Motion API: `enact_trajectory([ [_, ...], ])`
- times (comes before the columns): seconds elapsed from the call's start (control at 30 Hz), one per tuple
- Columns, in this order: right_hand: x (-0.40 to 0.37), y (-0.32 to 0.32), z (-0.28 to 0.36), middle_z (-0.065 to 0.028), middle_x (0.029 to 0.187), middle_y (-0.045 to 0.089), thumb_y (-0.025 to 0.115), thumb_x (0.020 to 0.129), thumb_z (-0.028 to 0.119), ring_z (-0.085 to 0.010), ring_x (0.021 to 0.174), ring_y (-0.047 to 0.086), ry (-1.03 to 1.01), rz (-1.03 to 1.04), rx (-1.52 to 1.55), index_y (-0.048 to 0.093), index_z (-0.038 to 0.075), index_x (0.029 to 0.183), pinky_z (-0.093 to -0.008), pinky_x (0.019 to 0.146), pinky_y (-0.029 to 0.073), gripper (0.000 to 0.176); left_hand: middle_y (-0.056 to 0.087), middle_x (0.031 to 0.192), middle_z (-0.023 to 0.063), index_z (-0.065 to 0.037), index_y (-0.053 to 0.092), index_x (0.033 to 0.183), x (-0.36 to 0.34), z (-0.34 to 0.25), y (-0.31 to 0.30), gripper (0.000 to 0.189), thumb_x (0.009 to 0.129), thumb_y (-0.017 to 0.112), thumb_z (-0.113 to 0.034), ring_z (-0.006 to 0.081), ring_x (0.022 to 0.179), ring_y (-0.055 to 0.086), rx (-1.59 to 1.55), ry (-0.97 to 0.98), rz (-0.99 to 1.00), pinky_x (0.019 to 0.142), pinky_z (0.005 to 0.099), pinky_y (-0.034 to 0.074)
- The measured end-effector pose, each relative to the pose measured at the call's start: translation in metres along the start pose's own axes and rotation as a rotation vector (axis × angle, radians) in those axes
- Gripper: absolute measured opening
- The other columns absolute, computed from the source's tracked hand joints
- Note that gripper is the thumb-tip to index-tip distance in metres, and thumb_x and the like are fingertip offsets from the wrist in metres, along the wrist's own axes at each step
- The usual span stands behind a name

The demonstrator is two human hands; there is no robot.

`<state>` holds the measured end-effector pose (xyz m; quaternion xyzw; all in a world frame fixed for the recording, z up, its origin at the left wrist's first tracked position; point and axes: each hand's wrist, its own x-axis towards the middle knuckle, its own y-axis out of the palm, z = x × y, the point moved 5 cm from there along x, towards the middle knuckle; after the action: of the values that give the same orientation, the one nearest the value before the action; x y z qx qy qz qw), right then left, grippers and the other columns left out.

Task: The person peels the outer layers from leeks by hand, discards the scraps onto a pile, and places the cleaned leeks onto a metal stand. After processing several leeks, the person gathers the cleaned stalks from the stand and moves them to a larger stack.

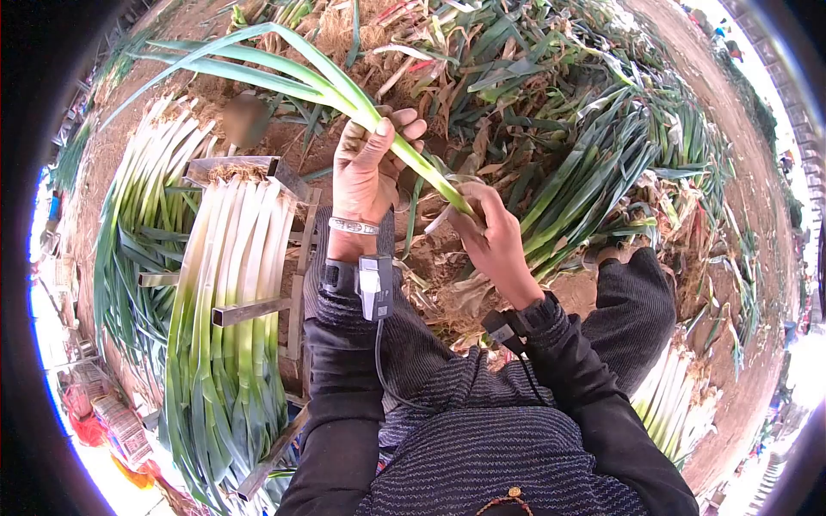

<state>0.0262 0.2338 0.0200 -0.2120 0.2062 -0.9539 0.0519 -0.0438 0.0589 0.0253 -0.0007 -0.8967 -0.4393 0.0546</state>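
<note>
A leek (419, 161) slants across in front of me, its long green leaves fanning out to the upper left. My left hand (366, 168) is closed around its stem just below the leaves, thumb on top. At the lower end of the stem, my right hand (492, 236) has its fingers pinched on the leek. A pale strip of skin hangs beside those fingers. Whether the roots are still on that end is hidden by the right hand. Left of my left arm, a bundle of trimmed leeks (228, 301) lies in a metal frame (249, 311), root ends away from me.
More leeks (142, 206) lie in a pile at the far left. Loose untrimmed leeks (594, 172) rest on the right, near my knee. Leaf scraps (516, 60) and dry husks cover the ground ahead. Another white-stemmed bunch (675, 400) sits at the lower right.
</note>
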Motion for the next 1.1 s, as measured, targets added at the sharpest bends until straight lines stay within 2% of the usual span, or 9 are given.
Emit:
enact_trajectory([
  [0.27,0.022,0.006,0.008,-0.0122,0.100,0.060,0.069,0.080,0.003,-0.0310,0.090,0.061,-0.038,-0.073,0.035,0.054,0.004,0.106,-0.0351,0.077,0.048,0.030,0.069,0.100,0.0146,-0.006,0.058,0.109,-0.004,-0.002,0.006,0.025,0.086,0.068,-0.005,0.0241,0.092,0.069,0.000,0.024,-0.035,0.078,0.0360,0.059],
  [0.43,0.032,0.004,0.014,-0.0112,0.091,0.055,0.071,0.074,0.001,-0.0312,0.085,0.057,-0.141,-0.109,-0.166,0.054,0.006,0.098,-0.0391,0.073,0.047,0.030,0.069,0.099,0.0160,-0.005,0.058,0.108,-0.004,-0.002,0.006,0.026,0.084,0.069,-0.002,0.0252,0.092,0.069,0.030,0.036,-0.021,0.078,0.0365,0.059],
  [0.67,0.033,0.009,0.004,-0.0102,0.089,0.054,0.071,0.071,0.002,-0.0315,0.085,0.056,-0.123,-0.072,-0.248,0.054,0.007,0.089,-0.0395,0.071,0.046,0.025,0.069,0.096,0.0165,-0.003,0.057,0.106,-0.001,0.000,0.003,0.028,0.082,0.071,0.000,0.0247,0.088,0.069,0.098,0.085,-0.022,0.081,0.0351,0.058],
  [0.87,0.027,0.006,0.017,-0.0097,0.092,0.057,0.072,0.071,0.002,-0.0309,0.089,0.058,-0.250,-0.074,-0.259,0.055,0.006,0.085,-0.0386,0.074,0.047,0.023,0.069,0.095,0.0163,-0.003,0.057,0.103,0.000,-0.012,-0.005,0.025,0.083,0.072,-0.004,0.0236,0.085,0.069,0.203,0.151,-0.134,0.074,0.0333,0.057],
  [0.93,0.025,0.002,0.034,-0.0090,0.096,0.061,0.072,0.073,0.001,-0.0296,0.092,0.061,-0.426,-0.034,-0.146,0.054,0.005,0.085,-0.0376,0.077,0.048,0.023,0.069,0.096,0.0159,-0.003,0.058,0.103,0.000,-0.017,-0.007,0.023,0.084,0.070,-0.006,0.0240,0.085,0.069,0.195,0.155,-0.175,0.074,0.0344,0.057],
  [0.97,0.022,0.001,0.033,-0.0090,0.096,0.061,0.072,0.073,0.001,-0.0296,0.092,0.061,-0.427,-0.033,-0.145,0.054,0.005,0.085,-0.0376,0.077,0.048,0.023,0.069,0.096,0.0155,-0.004,0.059,0.103,-0.001,-0.019,-0.009,0.020,0.086,0.069,-0.007,0.0244,0.086,0.069,0.188,0.158,-0.215,0.075,0.0354,0.057],
  [1.03,0.013,0.001,0.018,-0.0080,0.091,0.062,0.071,0.077,-0.001,-0.0244,0.088,0.064,-0.189,0.055,0.166,0.053,0.003,0.085,-0.0330,0.076,0.050,0.020,0.069,0.098,0.0154,-0.003,0.059,0.105,0.000,-0.021,-0.012,0.021,0.086,0.068,-0.008,0.0242,0.086,0.069,0.195,0.165,-0.207,0.075,0.0355,0.057],
  [1.07,0.008,0.001,0.010,-0.0075,0.083,0.060,0.069,0.080,-0.002,-0.0186,0.079,0.063,-0.030,0.073,0.269,0.052,0.003,0.087,-0.0276,0.071,0.049,0.020,0.069,0.098,0.0153,-0.003,0.059,0.105,0.000,-0.021,-0.013,0.022,0.086,0.068,-0.008,0.0242,0.086,0.069,0.185,0.181,-0.210,0.075,0.0355,0.057],
  [1.1,0.006,-0.001,0.011,-0.0075,0.083,0.060,0.069,0.080,-0.002,-0.0186,0.079,0.063,-0.030,0.071,0.268,0.052,0.003,0.087,-0.0276,0.071,0.049,0.020,0.069,0.098,0.0152,-0.003,0.059,0.106,0.000,-0.022,-0.013,0.023,0.086,0.069,-0.008,0.0242,0.086,0.069,0.175,0.197,-0.213,0.075,0.0354,0.057],
])
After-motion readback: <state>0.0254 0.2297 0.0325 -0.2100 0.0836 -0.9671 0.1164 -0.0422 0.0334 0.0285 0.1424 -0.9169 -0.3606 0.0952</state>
